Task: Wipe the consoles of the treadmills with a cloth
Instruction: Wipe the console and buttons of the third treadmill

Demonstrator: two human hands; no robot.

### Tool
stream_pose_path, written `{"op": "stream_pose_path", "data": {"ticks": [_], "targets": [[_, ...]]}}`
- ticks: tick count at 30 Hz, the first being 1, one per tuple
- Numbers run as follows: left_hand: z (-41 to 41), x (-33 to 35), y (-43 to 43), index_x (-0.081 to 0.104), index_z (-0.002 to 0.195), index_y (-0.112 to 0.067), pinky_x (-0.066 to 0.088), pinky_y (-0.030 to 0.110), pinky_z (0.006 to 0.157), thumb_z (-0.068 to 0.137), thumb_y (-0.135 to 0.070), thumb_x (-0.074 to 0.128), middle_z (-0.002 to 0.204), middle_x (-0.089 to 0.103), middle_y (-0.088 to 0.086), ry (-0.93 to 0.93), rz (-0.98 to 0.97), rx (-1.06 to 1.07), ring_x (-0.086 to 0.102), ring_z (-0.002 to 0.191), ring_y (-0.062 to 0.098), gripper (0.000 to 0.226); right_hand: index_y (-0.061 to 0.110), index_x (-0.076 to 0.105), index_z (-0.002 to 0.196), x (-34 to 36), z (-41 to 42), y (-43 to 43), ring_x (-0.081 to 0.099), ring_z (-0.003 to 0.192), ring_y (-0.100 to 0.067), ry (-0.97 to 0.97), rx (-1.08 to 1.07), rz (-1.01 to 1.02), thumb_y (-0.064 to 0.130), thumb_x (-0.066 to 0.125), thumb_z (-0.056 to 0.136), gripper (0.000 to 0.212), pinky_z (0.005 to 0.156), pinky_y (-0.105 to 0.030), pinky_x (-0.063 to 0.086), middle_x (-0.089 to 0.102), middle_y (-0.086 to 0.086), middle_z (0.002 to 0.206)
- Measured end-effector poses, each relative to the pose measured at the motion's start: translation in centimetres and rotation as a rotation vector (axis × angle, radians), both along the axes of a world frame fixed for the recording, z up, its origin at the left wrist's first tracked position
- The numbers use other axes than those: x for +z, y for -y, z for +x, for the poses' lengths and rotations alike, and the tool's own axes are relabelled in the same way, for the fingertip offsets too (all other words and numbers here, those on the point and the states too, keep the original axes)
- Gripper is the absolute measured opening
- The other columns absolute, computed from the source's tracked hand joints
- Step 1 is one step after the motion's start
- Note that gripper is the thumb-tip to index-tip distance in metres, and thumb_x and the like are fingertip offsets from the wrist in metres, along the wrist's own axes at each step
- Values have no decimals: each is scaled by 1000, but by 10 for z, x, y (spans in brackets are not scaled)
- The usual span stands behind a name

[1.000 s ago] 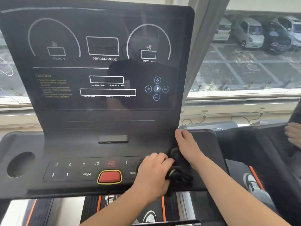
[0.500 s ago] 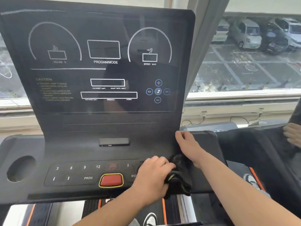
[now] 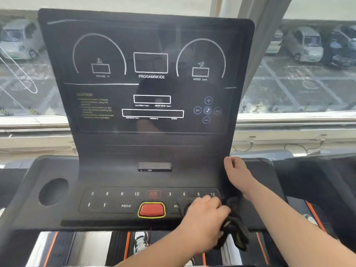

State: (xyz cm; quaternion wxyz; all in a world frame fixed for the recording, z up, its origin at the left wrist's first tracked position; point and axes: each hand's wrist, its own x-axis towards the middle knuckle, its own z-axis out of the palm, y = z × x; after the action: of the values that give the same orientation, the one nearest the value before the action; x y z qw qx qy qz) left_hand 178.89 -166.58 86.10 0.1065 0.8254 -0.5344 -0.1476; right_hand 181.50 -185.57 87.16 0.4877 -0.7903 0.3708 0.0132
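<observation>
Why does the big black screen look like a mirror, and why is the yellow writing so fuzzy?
In the head view, the glossy dark console screen shows a dim reflection of the person, with bright daylight in the window behind. In the same head view, the yellow caution text is small and blurred, not readable. The left hand and black cloth look slightly smeared.

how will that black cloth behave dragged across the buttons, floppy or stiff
Probably floppy: the cloth bunches under the left hand and droops over the console edge. Likely light, and should slide easily on its smooth surface.
</observation>
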Motion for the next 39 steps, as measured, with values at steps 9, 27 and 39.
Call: {"op": "stream_pose_path", "data": {"ticks": [9,27,39], "targets": [[60,63,1,65,97,-20,41,39,67,97,-9,47,89,59,1,654,-378,-118,51,80,25,22,7,71,89,7,-16,-2,58,74,-23,185,-345,296,33,69,97,27,67,-36,48,66,-9,82],[172,20,-145,68,109,-23,49,37,70,77,-15,53,97,68,-5,426,-231,151,63,85,24,37,0,71,96,46,54,-157,49,55,-18,218,-362,245,12,60,100,17,48,-28,40,59,-7,64],[197,10,-246,71,113,-11,54,44,71,62,-1,68,103,69,6,317,-334,524,64,87,35,52,7,73,96,41,81,-236,55,57,-18,180,-305,297,9,57,101,17,50,-28,46,64,-7,67]]}}
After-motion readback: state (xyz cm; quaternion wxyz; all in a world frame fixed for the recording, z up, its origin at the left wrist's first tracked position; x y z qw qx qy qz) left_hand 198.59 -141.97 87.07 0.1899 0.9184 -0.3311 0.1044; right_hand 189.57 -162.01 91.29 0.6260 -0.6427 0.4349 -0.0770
